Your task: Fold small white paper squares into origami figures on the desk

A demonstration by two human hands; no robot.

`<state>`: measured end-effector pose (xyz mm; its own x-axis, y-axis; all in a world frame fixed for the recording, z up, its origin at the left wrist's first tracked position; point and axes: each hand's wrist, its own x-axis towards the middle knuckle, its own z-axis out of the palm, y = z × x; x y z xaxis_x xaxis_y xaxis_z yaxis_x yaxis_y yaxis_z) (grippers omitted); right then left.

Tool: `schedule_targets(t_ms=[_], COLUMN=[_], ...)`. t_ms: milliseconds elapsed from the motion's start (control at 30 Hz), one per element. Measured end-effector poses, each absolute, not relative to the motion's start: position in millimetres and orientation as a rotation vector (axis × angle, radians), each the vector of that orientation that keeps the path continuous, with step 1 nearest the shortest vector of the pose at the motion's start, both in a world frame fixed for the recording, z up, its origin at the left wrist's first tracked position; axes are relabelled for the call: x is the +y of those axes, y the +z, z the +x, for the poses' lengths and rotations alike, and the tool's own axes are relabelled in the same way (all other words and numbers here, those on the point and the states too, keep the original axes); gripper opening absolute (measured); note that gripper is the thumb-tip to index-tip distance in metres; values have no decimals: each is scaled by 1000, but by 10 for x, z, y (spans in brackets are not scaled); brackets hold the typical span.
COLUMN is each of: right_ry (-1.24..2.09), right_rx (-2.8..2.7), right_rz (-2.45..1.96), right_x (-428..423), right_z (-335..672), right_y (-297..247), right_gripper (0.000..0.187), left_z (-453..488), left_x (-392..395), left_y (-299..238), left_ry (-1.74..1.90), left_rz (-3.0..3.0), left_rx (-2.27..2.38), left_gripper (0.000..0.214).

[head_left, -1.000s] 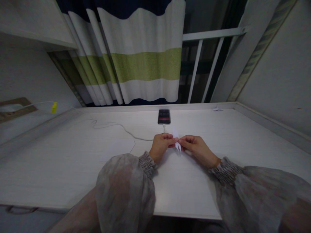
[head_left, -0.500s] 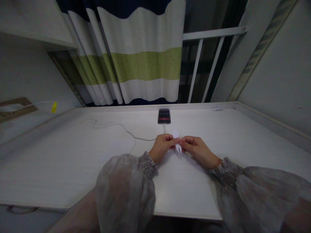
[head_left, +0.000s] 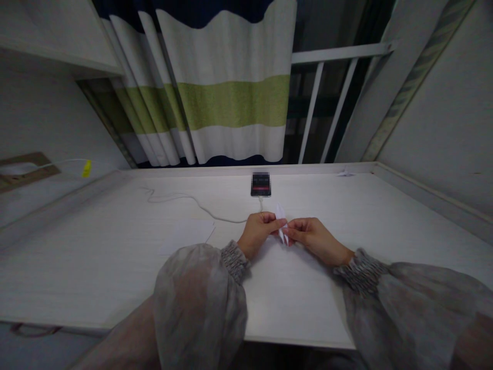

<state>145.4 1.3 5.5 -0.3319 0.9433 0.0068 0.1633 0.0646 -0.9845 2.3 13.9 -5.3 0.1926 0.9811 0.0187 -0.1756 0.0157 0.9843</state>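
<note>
A small piece of folded white paper point(head_left: 280, 211) is held between my two hands, just above the white desk. Its upper end narrows to a point, and narrow flaps hang apart at the lower end. My left hand point(head_left: 259, 231) is closed on its left side, thumb across the front. From the right, my right hand point(head_left: 318, 239) pinches the paper's lower part between thumb and fingers. The fingertips hide part of the folds.
A phone point(head_left: 261, 184) with a white cable point(head_left: 208, 211) lies behind my hands. White sheets of paper point(head_left: 187, 235) rest on the desk point(head_left: 115, 257) at left. A small folded white paper piece point(head_left: 345, 173) sits at the back right. Beyond hangs a striped curtain point(head_left: 231, 103).
My right fingers have shifted slightly down along the folded paper, and its lower flaps look closer to the fingers. My left hand keeps its hold.
</note>
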Motion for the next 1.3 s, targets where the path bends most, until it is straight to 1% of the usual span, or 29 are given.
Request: schedule_targets(t_ms=[200, 467, 833, 1000, 1067, 1167, 1300], right_ry=[1424, 1393, 1463, 1457, 1425, 1374, 1312], right_rx=[-1495, -1570, -1614, -1589, -1518, -1465, -1505], right_rz=[-1117, -1124, -1042, -1004, -949, -832, -769], right_x=[23, 28, 34, 38, 48, 63, 70], right_z=[1469, 1469, 1478, 1477, 1481, 1495, 1512], right_y=[28, 39, 27, 25, 15, 2, 1], right_gripper=[24, 25, 17, 13, 17, 29, 29], left_z=[16, 28, 21, 23, 21, 19, 26], left_x=[118, 153, 106, 118, 127, 133, 135], left_y=[-28, -70, -2, -14, -31, -46, -54], left_ry=[1081, 1134, 1111, 1167, 1172, 1122, 1112], left_rz=[1173, 1173, 1161, 1153, 1127, 1106, 1133], left_rx=[882, 949, 915, 999, 1005, 949, 821], left_gripper=[24, 25, 18, 26, 30, 30, 27])
